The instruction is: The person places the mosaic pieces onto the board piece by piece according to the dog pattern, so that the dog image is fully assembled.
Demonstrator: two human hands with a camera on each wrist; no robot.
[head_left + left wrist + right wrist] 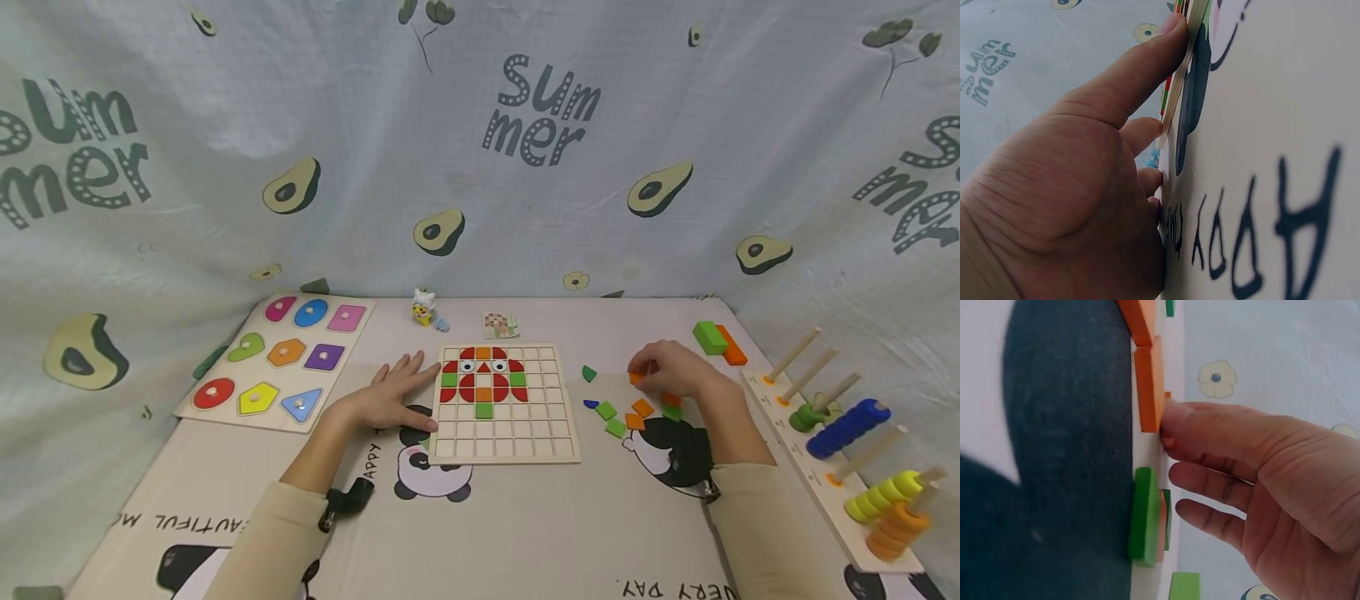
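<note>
A wooden grid board (pixel 540 429) lies mid-table, with red, orange, green and eyed white tiles making a figure (pixel 483 379) in its upper left part. My left hand (pixel 390 396) rests at the board's left edge, fingers spread; its thumb (pixel 1147 59) touches the side of the board. Right of the board, my right hand (pixel 675 371) pinches a small orange tile (pixel 636 377) between thumb and forefinger, just above the table. Its other fingers are loosely bent. Loose green tiles (pixel 606 410) and orange tiles (pixel 642 407) lie in front of that hand, some partly under it.
A small picture card (pixel 501 325) and a toy figurine (pixel 423 307) stand behind the board. The knobbed shape puzzle (pixel 262 358) lies at left. At right are a peg board with coloured rings (pixel 847 429), a green block (pixel 708 337) and an orange block (pixel 731 346).
</note>
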